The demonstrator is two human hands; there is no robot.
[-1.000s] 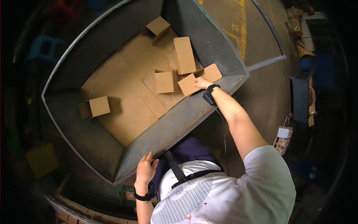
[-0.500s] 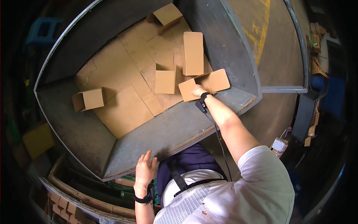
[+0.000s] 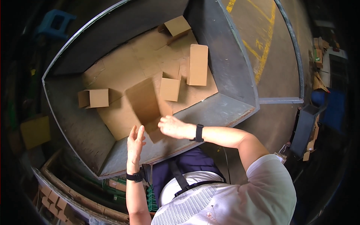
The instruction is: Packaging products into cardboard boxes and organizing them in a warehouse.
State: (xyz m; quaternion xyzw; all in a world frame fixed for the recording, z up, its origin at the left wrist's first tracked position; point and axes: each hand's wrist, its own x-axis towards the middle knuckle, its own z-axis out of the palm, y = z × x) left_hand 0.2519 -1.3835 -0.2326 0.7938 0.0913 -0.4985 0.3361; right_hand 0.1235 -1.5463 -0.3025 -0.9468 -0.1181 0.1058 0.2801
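My right hand (image 3: 173, 127) grips an open cardboard box (image 3: 144, 100) by a lower flap, just inside the near wall of a grey metal bin (image 3: 215, 112). The box is tilted and smeared by motion, its flaps spread. My left hand (image 3: 135, 144) is raised beside the box's near end, fingers apart and holding nothing. Whether its fingertips touch the box I cannot tell. On the bin's cardboard-lined floor (image 3: 116, 71) sit a small open box (image 3: 169, 90), a tall box (image 3: 198, 65) against the right wall, one box (image 3: 99, 98) at the left and another (image 3: 177, 27) at the far end.
The bin's near rim (image 3: 150, 163) runs right in front of my body. A second long container (image 3: 71, 191) with folded cartons beside it stands at the lower left. A blue plastic stool (image 3: 56, 22) is at the upper left, and a metal rail (image 3: 281, 101) lies to the right.
My right hand has lifted the box from the bin's right side and brought it left toward me. My left hand has risen over the near rim toward it.
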